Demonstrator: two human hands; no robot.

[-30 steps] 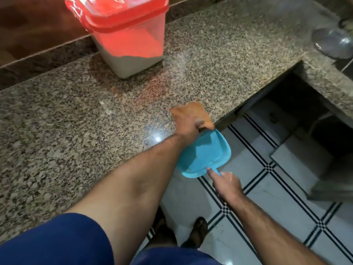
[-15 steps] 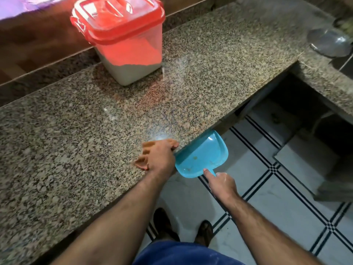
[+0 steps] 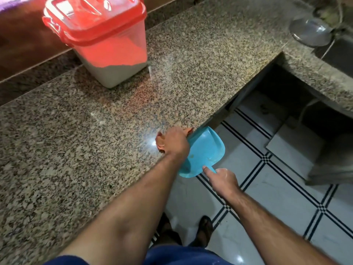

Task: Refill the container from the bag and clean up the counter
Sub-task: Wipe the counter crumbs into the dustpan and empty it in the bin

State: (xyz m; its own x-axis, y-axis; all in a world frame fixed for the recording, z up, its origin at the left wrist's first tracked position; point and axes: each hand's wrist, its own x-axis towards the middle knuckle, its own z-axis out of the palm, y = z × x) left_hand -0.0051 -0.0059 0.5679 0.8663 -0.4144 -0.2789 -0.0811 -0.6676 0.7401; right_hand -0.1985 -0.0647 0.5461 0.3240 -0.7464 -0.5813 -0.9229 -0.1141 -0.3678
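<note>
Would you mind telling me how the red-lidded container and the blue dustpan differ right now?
The container stands upright on the counter, untouched; the dustpan is held off the counter's edge by the right hand. The container is closed under a red lid; the dustpan is open and shallow. The container is partly filled with pale powder; the dustpan looks nearly empty. Both appear plastic.
</note>
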